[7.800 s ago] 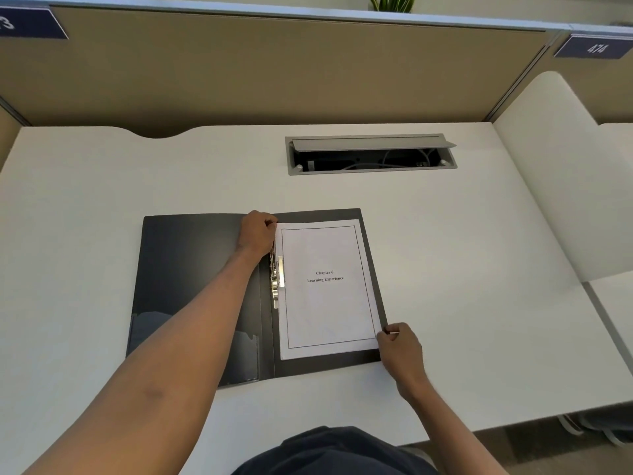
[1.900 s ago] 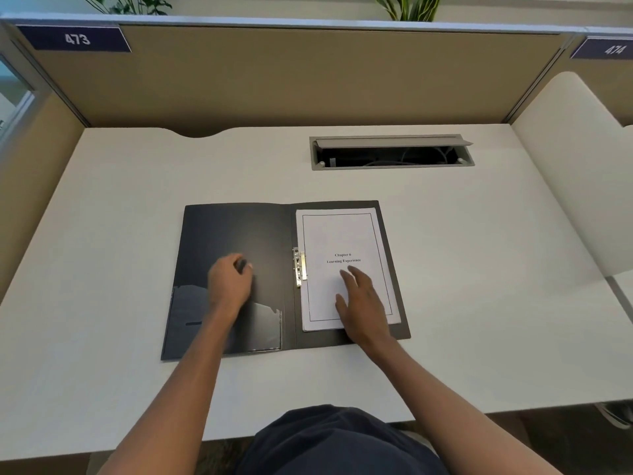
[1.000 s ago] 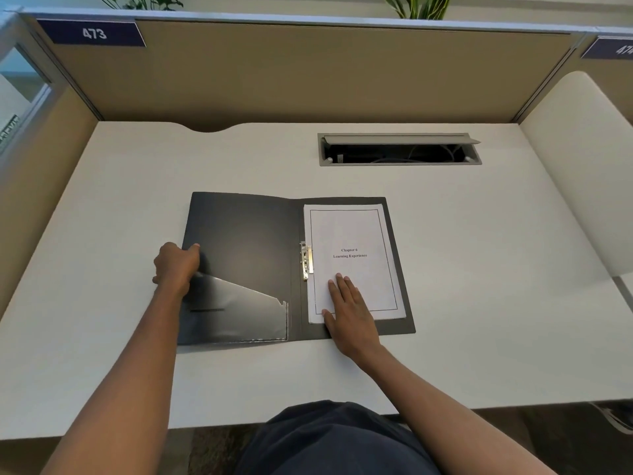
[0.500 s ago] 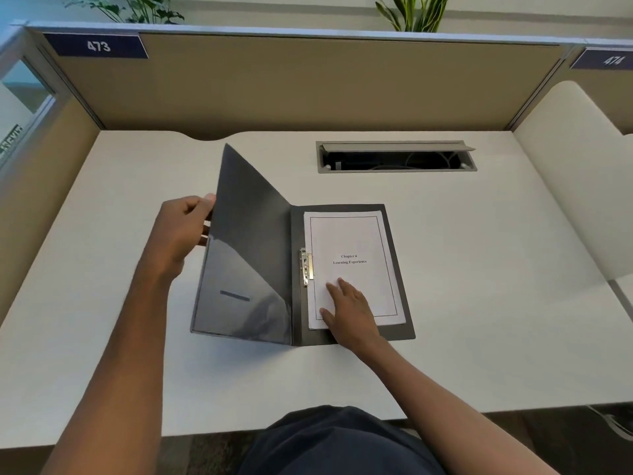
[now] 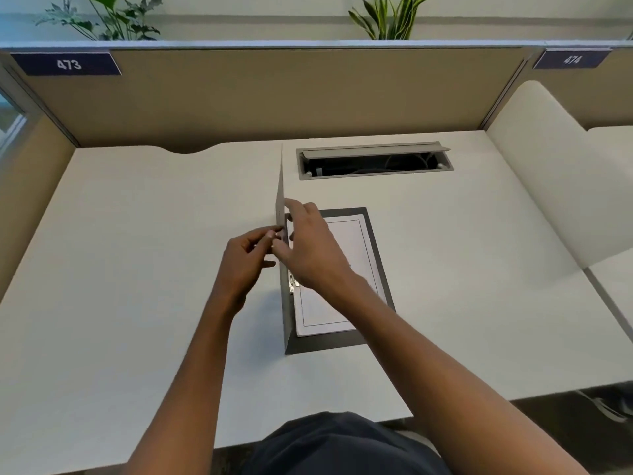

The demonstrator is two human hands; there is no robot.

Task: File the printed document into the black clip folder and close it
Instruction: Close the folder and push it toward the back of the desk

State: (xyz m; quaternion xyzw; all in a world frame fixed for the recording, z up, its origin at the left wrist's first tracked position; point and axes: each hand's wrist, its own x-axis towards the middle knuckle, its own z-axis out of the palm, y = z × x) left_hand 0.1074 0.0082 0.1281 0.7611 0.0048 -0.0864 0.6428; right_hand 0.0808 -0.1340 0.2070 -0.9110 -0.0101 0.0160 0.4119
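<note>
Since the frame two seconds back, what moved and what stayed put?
The left hand took the black folder's front cover and swung it from flat up to upright. The right hand left the white printed document for the cover. Document and metal clip stayed put.

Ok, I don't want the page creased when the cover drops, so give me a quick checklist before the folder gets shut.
1. Front cover raised near upright over the spine: ok.
2. Left hand has a grip on the cover's edge: ok.
3. Printed document lies flat and square on the back panel: ok.
4. Metal clip pressed down on the page: cannot tell, the right hand partly hides it.
5. Right hand and forearm out of the cover's path: not ok, they lie across the page.
6. Desk beside the folder free of clutter: ok.
</note>
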